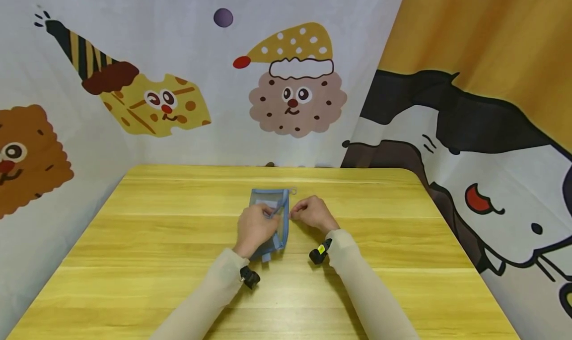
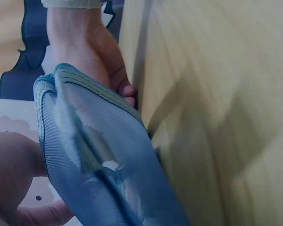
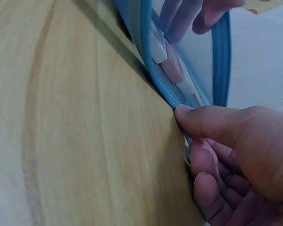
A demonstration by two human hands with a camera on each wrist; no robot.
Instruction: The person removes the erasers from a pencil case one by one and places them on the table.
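Observation:
A blue mesh zip pouch (image 1: 268, 245) lies on the table with its long right side parted. My left hand (image 1: 256, 226) grips the upper edge of that opening and lifts it, its fingers (image 3: 181, 16) showing through the mesh in the right wrist view. On the other side my right hand (image 1: 315, 213) pinches the lower zipper edge (image 3: 148, 47) between thumb and curled fingers, low against the tabletop. Inside the pouch sit small flat blocks, a pink one (image 3: 170, 63) between white ones (image 3: 156, 44). A small ring (image 1: 293, 191) sticks out at the pouch's far right corner.
The wooden table (image 1: 156, 240) reaches out on all sides of the pouch. Behind it hangs a white cloth (image 1: 178, 12) with cartoon prints, and a yellow one (image 1: 491, 42) at right. Each wrist wears a small black camera (image 1: 250, 278).

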